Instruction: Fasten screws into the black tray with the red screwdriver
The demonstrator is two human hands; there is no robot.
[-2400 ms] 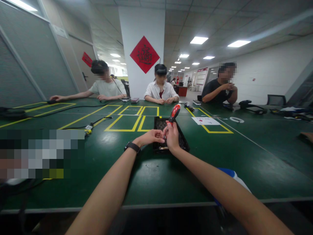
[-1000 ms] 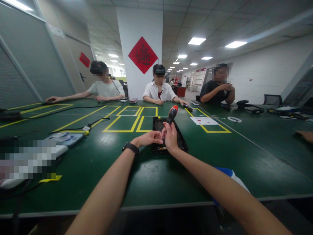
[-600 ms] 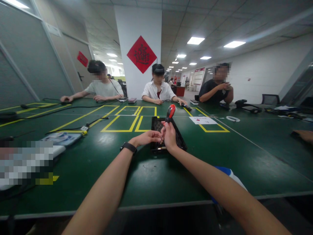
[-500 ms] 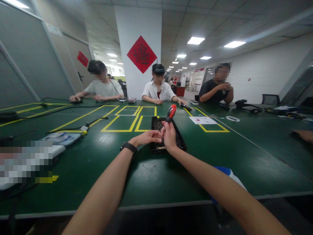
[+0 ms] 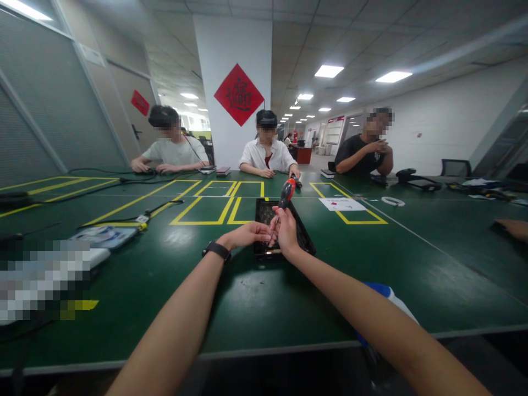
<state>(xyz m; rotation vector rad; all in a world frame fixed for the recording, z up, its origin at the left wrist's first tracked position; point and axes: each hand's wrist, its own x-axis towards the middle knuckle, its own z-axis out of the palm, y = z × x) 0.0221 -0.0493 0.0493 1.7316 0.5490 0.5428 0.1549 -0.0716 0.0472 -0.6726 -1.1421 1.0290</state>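
My right hand [image 5: 287, 230] is closed round a screwdriver [image 5: 287, 191] with a red and black handle. The handle leans up and away to the right, and the thin shaft slants down toward my left fingers. Beside it, my left hand [image 5: 244, 235] has its fingers pinched together near the lower end of the shaft; whatever is between them is too small to make out. Both hands are over a shallow black open tray or casing [image 5: 304, 234] on the green table [image 5: 243, 313]. Its inside is dark and partly covered by my hands.
Yellow tape outlines [image 5: 198, 222] and a white paper [image 5: 342, 204] lie beyond the tray. A white ring [image 5: 392, 201] is farther right. Black cables [image 5: 165, 205] and a flat package [image 5: 105, 233] lie left. A blue and white item [image 5: 396, 301] is by my right forearm. Three people sit opposite.
The screwdriver's handle has dropped slightly and its shaft now shows between my hands. Across the table, the left person's hand has moved right and the middle person's hand has drawn inward.
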